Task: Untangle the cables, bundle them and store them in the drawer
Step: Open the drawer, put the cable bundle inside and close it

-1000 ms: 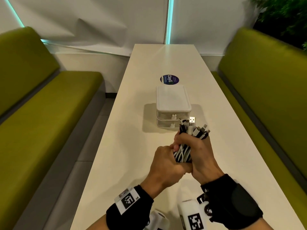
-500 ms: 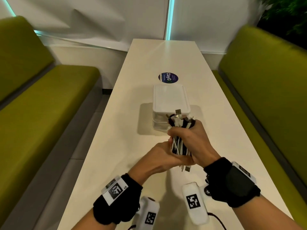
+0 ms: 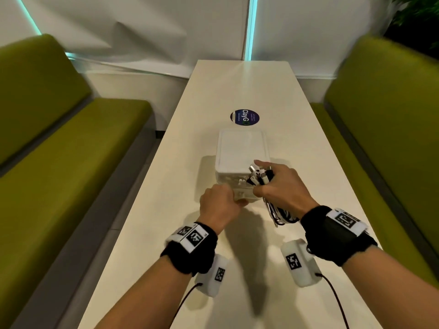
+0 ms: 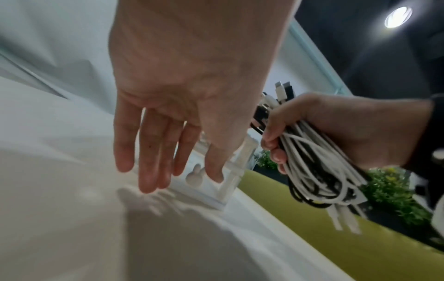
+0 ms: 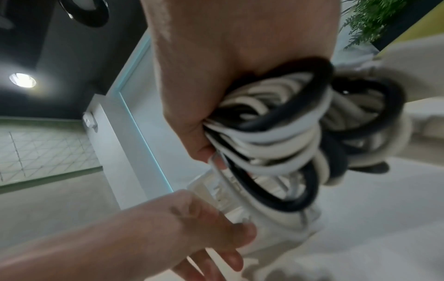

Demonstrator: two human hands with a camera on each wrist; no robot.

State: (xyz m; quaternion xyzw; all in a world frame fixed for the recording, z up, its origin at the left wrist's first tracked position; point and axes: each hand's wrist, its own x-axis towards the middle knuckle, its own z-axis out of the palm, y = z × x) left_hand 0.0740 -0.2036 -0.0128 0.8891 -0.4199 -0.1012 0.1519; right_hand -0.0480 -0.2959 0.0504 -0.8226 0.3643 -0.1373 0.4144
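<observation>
My right hand (image 3: 279,186) grips a coiled bundle of black and white cables (image 3: 280,213). Its plugs (image 3: 260,174) stick up in front of the small white two-drawer box (image 3: 240,148). In the right wrist view the cable bundle (image 5: 276,133) fills my fist. My left hand (image 3: 221,203) is at the box's lower drawer front. In the left wrist view the left hand (image 4: 168,176) is open with straight fingers pointing down. Its thumb is beside the drawer's small rabbit-shaped knob (image 4: 194,175), and the cable bundle (image 4: 317,167) hangs to the right. Both drawers look closed.
The box stands mid-way along a long white table (image 3: 297,143) with a round dark sticker (image 3: 244,117) behind it. Green bench seats (image 3: 71,162) run along both sides. A wall closes the table's far end, and a plant (image 3: 418,22) stands at the far right.
My left hand has let go of the bundle and moved forward to the lower drawer front. My right hand has carried the bundle forward alone, next to the box.
</observation>
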